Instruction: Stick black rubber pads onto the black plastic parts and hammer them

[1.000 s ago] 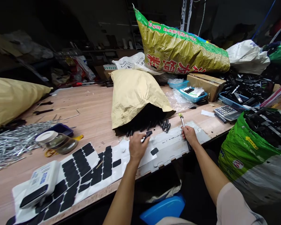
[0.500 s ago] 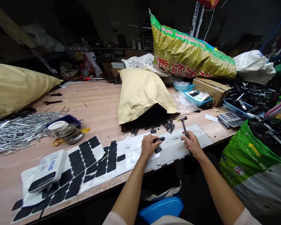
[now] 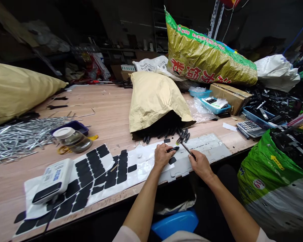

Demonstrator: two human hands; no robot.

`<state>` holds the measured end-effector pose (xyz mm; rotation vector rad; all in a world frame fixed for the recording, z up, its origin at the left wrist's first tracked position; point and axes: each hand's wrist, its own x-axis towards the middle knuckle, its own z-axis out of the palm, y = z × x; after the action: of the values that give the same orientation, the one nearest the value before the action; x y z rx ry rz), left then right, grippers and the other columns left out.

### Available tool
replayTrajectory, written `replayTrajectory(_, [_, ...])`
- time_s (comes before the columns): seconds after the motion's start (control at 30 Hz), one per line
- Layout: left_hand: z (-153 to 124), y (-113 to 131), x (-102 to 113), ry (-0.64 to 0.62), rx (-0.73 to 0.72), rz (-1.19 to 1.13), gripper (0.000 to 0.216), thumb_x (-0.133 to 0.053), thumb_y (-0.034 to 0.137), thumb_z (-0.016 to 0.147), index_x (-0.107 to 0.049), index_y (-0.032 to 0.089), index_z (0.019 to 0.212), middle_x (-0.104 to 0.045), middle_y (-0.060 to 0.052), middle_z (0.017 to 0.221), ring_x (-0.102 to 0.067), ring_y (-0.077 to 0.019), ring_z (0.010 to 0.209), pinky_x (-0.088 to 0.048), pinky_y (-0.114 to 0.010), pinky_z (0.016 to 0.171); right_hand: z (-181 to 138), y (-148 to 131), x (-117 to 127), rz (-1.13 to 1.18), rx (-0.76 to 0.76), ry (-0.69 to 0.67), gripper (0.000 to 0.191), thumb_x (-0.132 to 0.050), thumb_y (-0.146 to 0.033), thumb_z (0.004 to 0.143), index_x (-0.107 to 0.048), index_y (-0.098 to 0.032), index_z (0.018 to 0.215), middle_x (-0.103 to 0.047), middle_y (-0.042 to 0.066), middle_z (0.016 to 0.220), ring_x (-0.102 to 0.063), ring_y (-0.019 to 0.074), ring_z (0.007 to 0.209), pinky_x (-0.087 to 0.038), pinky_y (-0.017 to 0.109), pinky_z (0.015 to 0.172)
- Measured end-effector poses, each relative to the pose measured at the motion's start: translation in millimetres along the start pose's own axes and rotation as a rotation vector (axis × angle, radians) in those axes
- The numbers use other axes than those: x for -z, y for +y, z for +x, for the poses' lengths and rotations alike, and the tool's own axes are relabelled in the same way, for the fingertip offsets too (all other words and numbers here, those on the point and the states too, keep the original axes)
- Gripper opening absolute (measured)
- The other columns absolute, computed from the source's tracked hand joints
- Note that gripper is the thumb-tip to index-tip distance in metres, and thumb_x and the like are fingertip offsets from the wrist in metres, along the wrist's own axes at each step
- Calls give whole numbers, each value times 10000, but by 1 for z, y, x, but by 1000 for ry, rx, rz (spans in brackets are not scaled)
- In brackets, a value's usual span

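Note:
My left hand (image 3: 162, 155) pinches a small black plastic piece (image 3: 173, 149) against the grey board (image 3: 207, 148) at the table's front edge. My right hand (image 3: 200, 164) grips the handle of a small hammer (image 3: 182, 143); its head hangs just above the black piece's right end. A black pad (image 3: 172, 160) lies on the board between my hands. More black pieces (image 3: 183, 134) spill from the tan paper sack (image 3: 155, 101) just behind.
White sheets of black adhesive pads (image 3: 101, 171) lie to the left, with a white device (image 3: 53, 179) on them. A jar (image 3: 72, 139) and a pile of metal pins (image 3: 17, 137) sit further left. Calculator (image 3: 249, 128), blue trays (image 3: 213, 105), a green sack (image 3: 272, 174) crowd the right.
The hammer swung from pointing away at the right down and left toward the black piece. My left hand brought the piece from near the sack onto the board.

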<state>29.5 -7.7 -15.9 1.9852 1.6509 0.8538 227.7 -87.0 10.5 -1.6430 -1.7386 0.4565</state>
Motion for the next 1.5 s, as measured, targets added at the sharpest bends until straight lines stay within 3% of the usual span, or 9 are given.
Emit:
replayTrajectory(0.27, [2,-1,2,-18,30,-5,149,-774,310,756,-806,282,899,-646,-21,840,-519,-229,937,-439,-349,847,4,-9,-3,99,-24,-97,203,-537,-287,872,-709,-228,963,-734,58,904,-663,232,819,-496,303,751])
replayTrajectory(0.5, [1,-5,1,-18,-9,18,160,-736,323,787,-800,291,929,-651,-24,847,-529,-240,944,-433,-366,846,71,38,13,552,-373,132,261,-560,-438,824,-614,-188,879,-618,-6,711,-480,105,445,-360,212,382])
replayTrajectory(0.63, [2,-7,1,-32,-30,42,164,-718,330,798,-785,286,941,-662,-26,886,-527,-249,958,-424,-378,855,106,72,17,563,-475,240,166,-540,-341,801,-553,-205,894,-569,-44,668,-520,95,470,-433,183,414])
replayTrajectory(0.83, [-1,8,14,-60,-64,41,133,-666,317,827,-735,252,921,-681,-29,927,-553,-247,945,-435,-399,887,107,81,13,422,-414,260,105,-474,-302,866,-535,-221,838,-542,-50,582,-534,110,453,-459,191,429])
replayTrajectory(1.0, [-68,34,28,-124,-273,-174,268,-458,406,979,-649,231,1047,-681,-30,930,-632,-187,848,-508,-306,769,105,75,16,457,-438,289,93,-471,-274,880,-545,-222,858,-537,-52,575,-535,110,447,-445,186,415])
replayTrajectory(1.13, [-146,27,11,-299,-442,-120,234,-479,401,985,-646,251,1051,-713,-25,836,-675,-169,740,-502,-267,700,104,72,18,452,-451,291,93,-479,-261,883,-562,-219,880,-537,-55,566,-531,107,442,-437,181,419])
replayTrajectory(1.23, [-176,10,-12,-422,-232,106,299,-392,410,1020,-619,266,1152,-723,-29,805,-703,-182,721,-479,-263,659,103,72,18,440,-456,290,100,-471,-261,887,-556,-217,859,-537,-56,565,-530,105,432,-438,184,421])
replayTrajectory(1.37, [-173,7,-18,-635,186,477,418,-382,389,1015,-573,171,1316,-743,-131,952,-715,-288,935,-479,-323,729,103,73,17,430,-447,292,112,-468,-277,891,-538,-214,829,-537,-56,561,-522,108,419,-449,195,427])
replayTrajectory(1.5, [-143,52,0,-743,96,206,316,-530,401,944,-698,251,1165,-744,-42,872,-696,-221,856,-435,-276,701,103,75,15,425,-444,292,116,-470,-281,890,-532,-215,817,-542,-54,564,-532,112,428,-444,196,423])
